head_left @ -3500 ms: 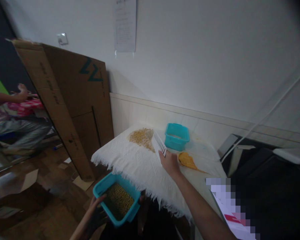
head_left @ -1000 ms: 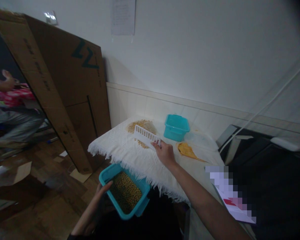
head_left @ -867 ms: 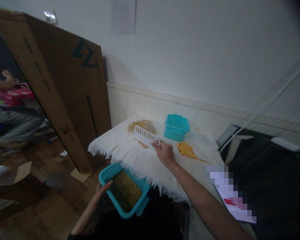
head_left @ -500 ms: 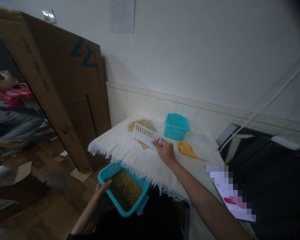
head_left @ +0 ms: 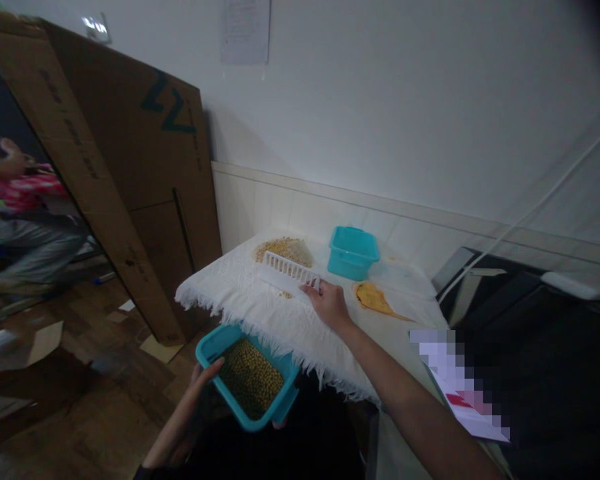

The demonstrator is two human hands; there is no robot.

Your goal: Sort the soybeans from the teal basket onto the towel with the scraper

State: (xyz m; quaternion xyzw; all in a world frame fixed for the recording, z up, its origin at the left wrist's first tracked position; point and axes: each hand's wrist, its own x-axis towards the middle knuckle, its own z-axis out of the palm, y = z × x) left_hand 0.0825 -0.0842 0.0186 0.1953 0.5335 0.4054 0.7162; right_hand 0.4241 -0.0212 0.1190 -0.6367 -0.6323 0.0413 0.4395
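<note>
My left hand (head_left: 205, 380) grips the left rim of a teal plastic bin (head_left: 280, 410), thumb over the edge, below the table's front edge. Yellowish beans (head_left: 254, 375), which look like soybeans, fill much of it. In my right hand (head_left: 329, 303), fingers closed on its right end, is a white slotted plastic strip (head_left: 285, 275), held low over a white fringed cloth (head_left: 230, 283). A heap of beans (head_left: 287, 249) lies on the cloth behind the strip, and a few loose beans (head_left: 286, 294) show at its near side.
A second teal bin (head_left: 355, 263) stands at the back of the table, with an orange-yellow cloth-like item (head_left: 375, 299) in front of it. A tall cardboard box (head_left: 145, 173) rises at left. A co-worker's arm (head_left: 5, 163) shows beyond it. Papers (head_left: 467, 400) lie at right.
My right hand has drawn the white strip slightly toward me and to the left; fewer loose beans show at its near side. My left hand and the bin have hardly moved.
</note>
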